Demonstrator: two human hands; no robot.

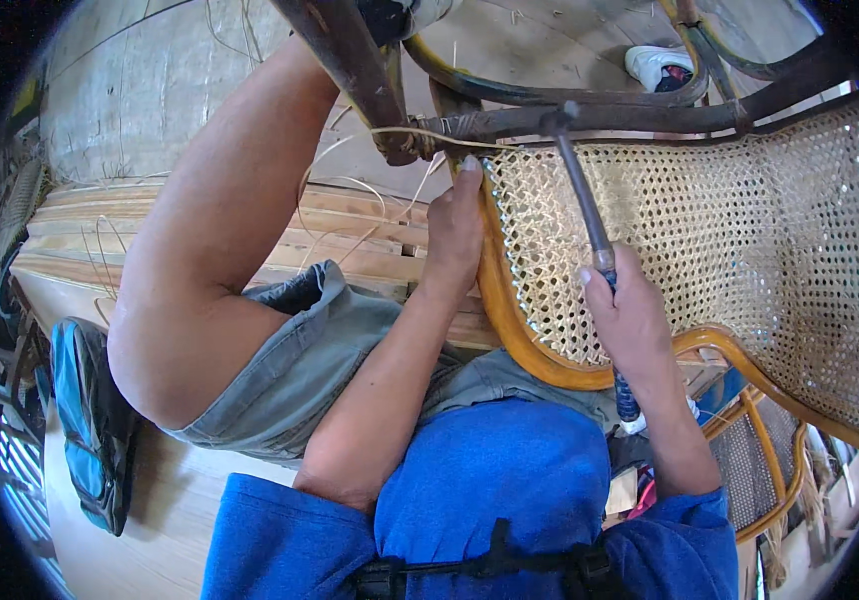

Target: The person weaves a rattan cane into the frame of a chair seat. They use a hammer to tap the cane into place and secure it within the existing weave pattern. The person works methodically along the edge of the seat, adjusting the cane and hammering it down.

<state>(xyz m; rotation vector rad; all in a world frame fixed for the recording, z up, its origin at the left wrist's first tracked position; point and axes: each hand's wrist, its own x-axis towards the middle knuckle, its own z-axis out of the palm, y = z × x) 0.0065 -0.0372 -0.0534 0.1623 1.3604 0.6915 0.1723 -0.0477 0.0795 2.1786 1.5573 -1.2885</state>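
While right hand point(635, 308) grips one hammer point(584, 194), left hand point(456, 226) touches one cane chair point(685, 225), grasp unclear.

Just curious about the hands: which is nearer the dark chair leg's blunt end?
Left. The left hand is close by, right of the dark chair leg's blunt end, at the golden rim; the right hand, around the hammer, is farther right.

The hammer point(582, 190) has a blurred head, the right hand point(635, 310) hides part of its handle, and the cane panel point(670, 220) is cut off (at the right rim).
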